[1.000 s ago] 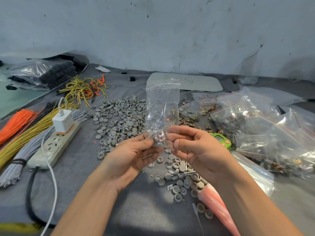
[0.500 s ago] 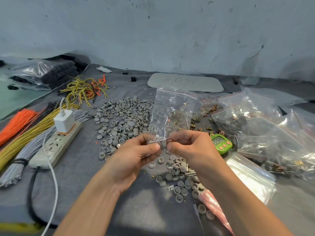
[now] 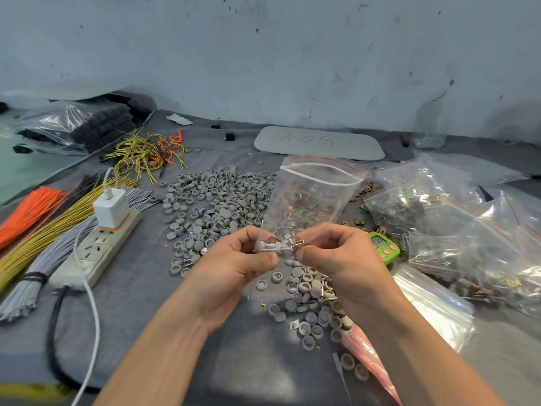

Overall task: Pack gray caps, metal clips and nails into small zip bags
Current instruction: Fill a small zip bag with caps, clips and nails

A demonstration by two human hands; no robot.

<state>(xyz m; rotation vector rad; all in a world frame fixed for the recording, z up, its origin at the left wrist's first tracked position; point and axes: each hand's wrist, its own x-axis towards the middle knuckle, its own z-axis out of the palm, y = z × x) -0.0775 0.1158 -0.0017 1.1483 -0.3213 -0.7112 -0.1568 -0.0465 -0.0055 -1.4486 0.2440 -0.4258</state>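
Here, hands (image 3: 234, 260) (image 3: 336, 256) pinch zip bag (image 3: 310, 197) bottom-edge.

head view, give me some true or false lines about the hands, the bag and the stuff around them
1. The left hand and the right hand both pinch the bottom of the zip bag. True.
2. The zip bag lies flat. False: it is held upright, mouth up.
3. The green timer sits left of the left hand. False: it sits just right of the right hand.
4. A white charger is plugged into the power strip. True.
5. A big pile of gray caps lies beyond the left hand. True.
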